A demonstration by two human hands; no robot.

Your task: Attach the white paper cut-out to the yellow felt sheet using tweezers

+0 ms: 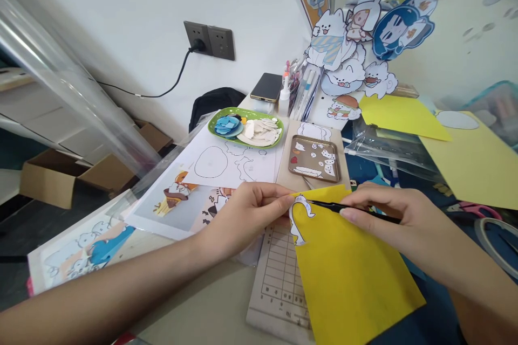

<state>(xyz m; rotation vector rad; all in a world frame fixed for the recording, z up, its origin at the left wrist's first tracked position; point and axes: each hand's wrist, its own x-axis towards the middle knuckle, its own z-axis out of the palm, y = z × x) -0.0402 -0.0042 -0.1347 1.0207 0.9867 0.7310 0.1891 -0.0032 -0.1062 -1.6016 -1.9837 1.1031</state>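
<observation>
My left hand (259, 207) pinches the upper left edge of a yellow sheet (356, 275), thumb on top. Beside the thumb, a curved white paper cutout (297, 218) with dark outlines lies along the sheet's left edge. My right hand (388, 215) is closed around a slim black pointed tool (332, 206), held like a pen. Its thin tip reaches the top of the cutout; whether it is a craft knife or tweezers I cannot tell. Under the sheet lies a pad with a printed grid (279, 280), partly covered.
Behind my hands stand a green tray (246, 143) of blue and white pieces and a brown tray (309, 172) of small cutouts. A glue bottle (284, 98) and phone (267, 86) are at the back. A tape roll (483, 234) and pink-handled scissors (481, 210) lie right.
</observation>
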